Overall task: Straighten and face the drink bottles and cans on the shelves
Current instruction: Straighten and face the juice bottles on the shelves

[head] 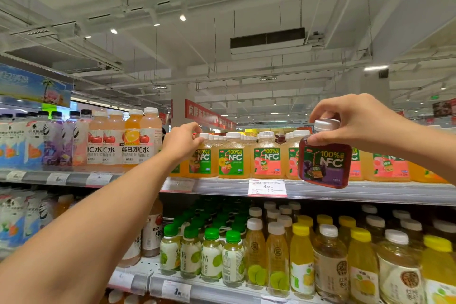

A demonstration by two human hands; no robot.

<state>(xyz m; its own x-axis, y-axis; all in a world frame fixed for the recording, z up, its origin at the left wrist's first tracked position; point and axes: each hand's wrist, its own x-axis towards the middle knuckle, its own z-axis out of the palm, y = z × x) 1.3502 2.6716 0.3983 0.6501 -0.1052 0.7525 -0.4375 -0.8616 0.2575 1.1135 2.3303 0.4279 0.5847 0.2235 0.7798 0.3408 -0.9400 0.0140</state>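
A: Grape juice bottle (324,163), dark purple, NFC label facing out: it hangs in the air in front of the top shelf (345,190), pinched at its white cap by the right hand (355,123). Long axis near upright, base tilted slightly leftward.

B: And the gap it belongs to?

A: Judged to lie behind and just left of the bottle, where a dark cap shows between the peach juice bottles (267,158) (the row behind is mostly hidden, so this is uncertain). The right grip is the nearer one; the slot lies away from the person and a little down from the bottle's base.

B: The left hand (181,142)?

A: Its fingertips are curled onto the cap and shoulder of the leftmost orange-yellow NFC bottle (201,158), which stands on the same shelf, well apart from the held bottle. That label faces somewhat off front.

B: What matters next?

A: Probably lowering the purple bottle straight, label forward, without knocking the neighbouring caps.
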